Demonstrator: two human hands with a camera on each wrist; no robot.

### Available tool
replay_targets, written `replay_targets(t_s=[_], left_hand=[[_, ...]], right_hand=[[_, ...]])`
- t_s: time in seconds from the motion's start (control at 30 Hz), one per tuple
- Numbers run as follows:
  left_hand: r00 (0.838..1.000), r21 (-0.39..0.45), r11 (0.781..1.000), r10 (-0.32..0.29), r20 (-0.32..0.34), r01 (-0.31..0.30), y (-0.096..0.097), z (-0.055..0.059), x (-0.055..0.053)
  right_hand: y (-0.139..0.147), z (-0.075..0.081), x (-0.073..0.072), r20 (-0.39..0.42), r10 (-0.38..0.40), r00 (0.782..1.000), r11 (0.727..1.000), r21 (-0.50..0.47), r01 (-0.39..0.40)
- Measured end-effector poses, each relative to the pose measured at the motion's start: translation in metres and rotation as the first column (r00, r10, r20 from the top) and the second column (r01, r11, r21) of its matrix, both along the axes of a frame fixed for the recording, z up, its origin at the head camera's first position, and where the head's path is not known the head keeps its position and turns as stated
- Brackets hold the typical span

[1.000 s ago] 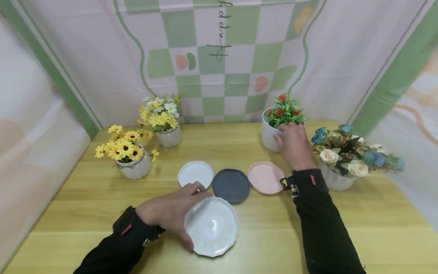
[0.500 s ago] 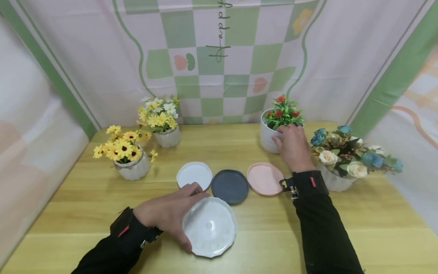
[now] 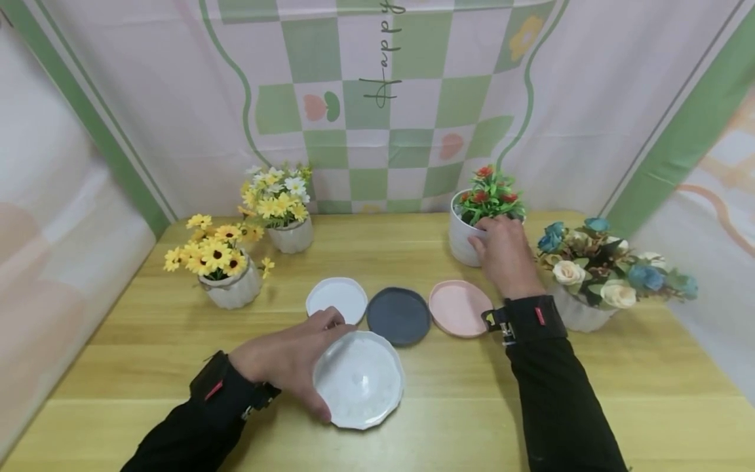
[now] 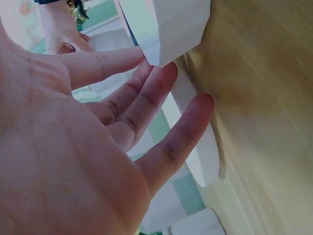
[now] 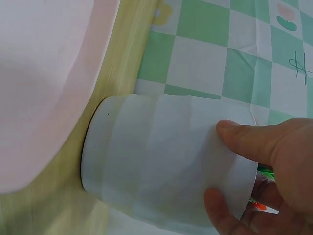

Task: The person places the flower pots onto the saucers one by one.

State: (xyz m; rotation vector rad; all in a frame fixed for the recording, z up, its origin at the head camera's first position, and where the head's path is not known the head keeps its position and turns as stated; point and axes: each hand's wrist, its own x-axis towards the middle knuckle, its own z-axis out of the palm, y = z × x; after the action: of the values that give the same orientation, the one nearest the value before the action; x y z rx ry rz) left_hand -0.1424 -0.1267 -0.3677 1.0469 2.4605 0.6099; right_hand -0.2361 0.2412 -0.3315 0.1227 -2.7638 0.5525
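Note:
A white bowl (image 3: 360, 380) with a faceted rim is near the middle front of the table. My left hand (image 3: 295, 364) holds its left side, thumb at the near edge and fingers at the far edge. In the left wrist view, fingertips meet the faceted wall of the bowl (image 4: 161, 29). Beyond the bowl lie a white plate (image 3: 336, 298), a dark grey plate (image 3: 399, 316) and a pink plate (image 3: 460, 308). My right hand (image 3: 510, 255) grips the rim of a white flowerpot (image 3: 464, 237) with red flowers. Some right fingers are hidden behind the pot (image 5: 166, 156).
Yellow flowers in a pale pot (image 3: 232, 288) stand at the left. Behind them is a pot (image 3: 291, 237) of white and yellow daisies. A pot (image 3: 580, 309) of blue and cream roses stands right of my right forearm. A patterned cloth (image 3: 413, 98) hangs behind the table.
My left hand has moved the bowl slightly away from me, and the dark grey plate has shifted a little the same way. My right hand keeps its hold on the flowerpot.

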Motion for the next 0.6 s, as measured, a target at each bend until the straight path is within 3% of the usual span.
replay_targets(t_s=[0.37,0.6], left_hand=[[0.999,0.027,0.999,0.042,-0.001,-0.042,-0.006,-0.003,-0.006],[0.999,0.053,0.998,0.035,-0.019,-0.034,-0.009,-0.004,-0.008]], right_hand=[[-0.01,0.002,0.002,0.04,0.039,0.998,0.999,-0.01,-0.039],[-0.02,0.002,0.004,-0.001,0.096,0.995,0.995,-0.004,-0.096]])
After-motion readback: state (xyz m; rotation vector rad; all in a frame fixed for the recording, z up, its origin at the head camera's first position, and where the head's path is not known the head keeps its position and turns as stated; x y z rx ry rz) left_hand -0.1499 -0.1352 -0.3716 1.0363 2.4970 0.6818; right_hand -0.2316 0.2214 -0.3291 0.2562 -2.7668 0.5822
